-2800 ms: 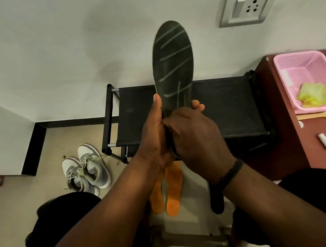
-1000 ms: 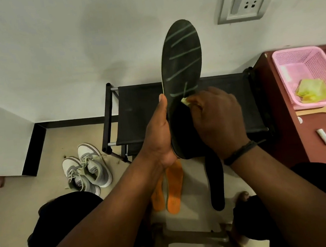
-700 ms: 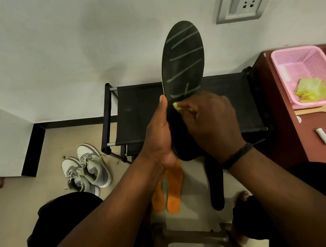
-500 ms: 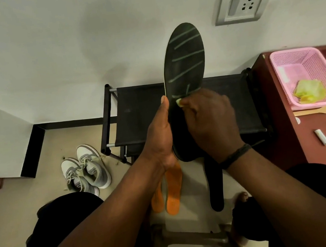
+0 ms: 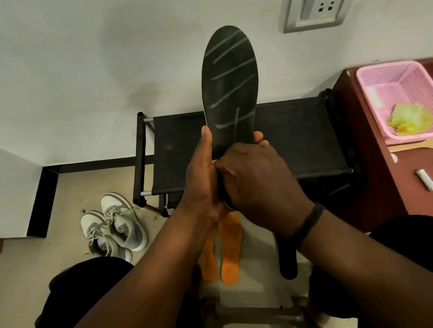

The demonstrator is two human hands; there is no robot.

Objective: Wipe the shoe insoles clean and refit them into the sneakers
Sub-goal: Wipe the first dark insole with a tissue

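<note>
Left hand (image 5: 203,177) is wrapped around the black insole (image 5: 230,85), held upright by its heel end. Right hand (image 5: 257,183) is curled over the lower face just beside it; any cloth is hidden. Risk: the unsupported toe above could flex and the insole slip if pressed hard. Sneakers (image 5: 114,229) are left below on the floor.

black insole (image 5: 230,85) upright, left hand (image 5: 203,181) gripping
</note>
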